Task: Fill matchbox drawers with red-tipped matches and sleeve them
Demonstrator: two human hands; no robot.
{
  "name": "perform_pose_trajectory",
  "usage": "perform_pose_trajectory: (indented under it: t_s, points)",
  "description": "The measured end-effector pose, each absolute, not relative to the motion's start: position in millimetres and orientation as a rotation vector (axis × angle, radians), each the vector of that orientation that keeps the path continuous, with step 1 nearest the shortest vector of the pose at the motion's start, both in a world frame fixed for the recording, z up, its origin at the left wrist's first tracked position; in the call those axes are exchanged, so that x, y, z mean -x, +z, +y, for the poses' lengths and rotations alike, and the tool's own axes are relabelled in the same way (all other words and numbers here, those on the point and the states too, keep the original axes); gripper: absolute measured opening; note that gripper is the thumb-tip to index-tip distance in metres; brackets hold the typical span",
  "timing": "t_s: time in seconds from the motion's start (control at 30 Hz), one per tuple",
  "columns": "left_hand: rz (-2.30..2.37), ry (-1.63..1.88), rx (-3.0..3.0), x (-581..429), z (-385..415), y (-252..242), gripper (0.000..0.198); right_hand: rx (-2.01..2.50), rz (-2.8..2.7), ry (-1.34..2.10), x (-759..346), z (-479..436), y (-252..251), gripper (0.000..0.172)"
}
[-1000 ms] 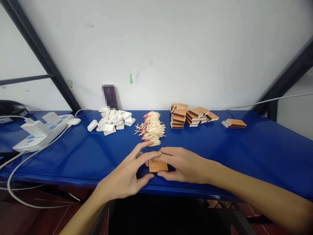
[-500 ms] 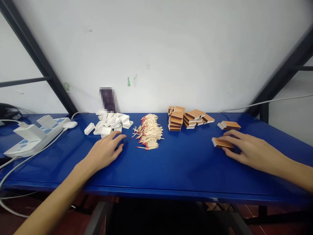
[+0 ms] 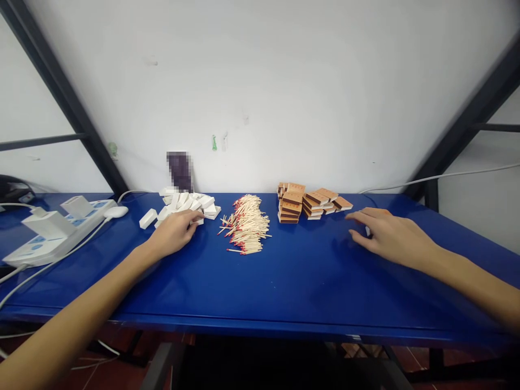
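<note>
My left hand (image 3: 174, 232) reaches to the near edge of a heap of white inner trays (image 3: 184, 201), its fingers curled on one tray at the front of the heap. Flat on the right side of the blue table (image 3: 260, 281) lies my right hand (image 3: 388, 234), fingers stretched out over the brown matchboxes there, which it almost wholly hides. Loose red-tipped matches (image 3: 246, 222) are piled in the middle. Behind and to their right stands a stack of brown matchbox sleeves (image 3: 309, 200).
A white power strip (image 3: 52, 227) with plugs and cables lies at the far left. The wall runs close behind the table. Black slanted frame bars (image 3: 65, 97) rise at both sides. A blurred dark object (image 3: 179, 169) stands behind the trays.
Both hands left a matchbox at the front middle. The right hand carried it to the right and set it by the boxes there. The left hand moved to the white trays.
</note>
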State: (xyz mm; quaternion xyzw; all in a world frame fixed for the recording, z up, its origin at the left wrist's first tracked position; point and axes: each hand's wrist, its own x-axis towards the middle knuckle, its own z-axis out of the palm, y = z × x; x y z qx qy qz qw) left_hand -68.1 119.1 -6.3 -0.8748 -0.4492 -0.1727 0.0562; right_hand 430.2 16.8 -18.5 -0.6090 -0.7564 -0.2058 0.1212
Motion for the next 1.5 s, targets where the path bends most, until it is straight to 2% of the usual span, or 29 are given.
perform_pose_trajectory:
  t_s: [0.1, 0.27, 0.4, 0.53, 0.63, 0.7, 0.83, 0.93, 1.17, 1.3, 1.4, 1.5]
  points:
    - [-1.487, -0.794, 2.726, 69.8, 121.5, 1.2, 0.034, 1.795, -2.139, -0.538, -409.7, 33.0, -5.8, 0.043]
    - [-1.726, -1.160, 2.802, 72.3, 121.4, 12.1, 0.044, 1.848, -2.134, -0.239, -395.2, 69.8, 8.9, 0.058]
    - [-1.844, -1.446, 2.754, 76.8, 120.2, 14.9, 0.040, 1.866, -2.139, -0.266, -387.2, 86.4, 7.8, 0.048]
    - [-1.816, -1.637, 2.706, 76.8, 103.9, 18.1, 0.033, 1.922, -2.090, -0.459, -375.6, 83.8, 3.1, 0.042]
    - [-1.623, -1.596, 2.740, 65.9, 69.8, 20.4, 0.023, 1.956, -2.042, -0.569, -370.8, 79.2, 0.0, 0.040]
    - [-1.365, -1.431, 2.936, 52.0, 40.1, 19.8, 0.017, 1.942, -2.021, -0.630, -371.9, 78.5, -2.5, 0.040]
    - [-0.827, -0.789, 3.408, 17.8, -4.9, 11.0, 0.028, 1.746, -2.063, -0.708, -380.7, 81.4, -8.9, 0.041]
    - [-0.681, -0.562, 3.438, -0.7, -10.4, 2.9, 0.029, 1.558, -2.106, -0.704, -386.3, 84.8, -13.3, 0.040]
    - [-0.756, -0.533, 3.469, -1.9, 3.9, 4.7, 0.024, 1.390, -2.062, -0.683, -390.4, 82.8, -10.0, 0.032]
    - [-0.816, -0.812, 3.417, 7.7, 20.7, 14.1, 0.024, 1.164, -2.001, -0.695, -375.4, 63.5, -2.6, 0.026]
    - [-0.780, -1.038, 3.256, 10.1, 46.1, 17.9, 0.023, 0.975, -2.149, -0.552, -349.0, 46.9, -4.4, 0.024]
    - [-0.742, -1.058, 3.153, 9.0, 68.2, 14.5, 0.020, 0.892, -2.355, -0.332, -325.0, 36.3, -11.3, 0.025]
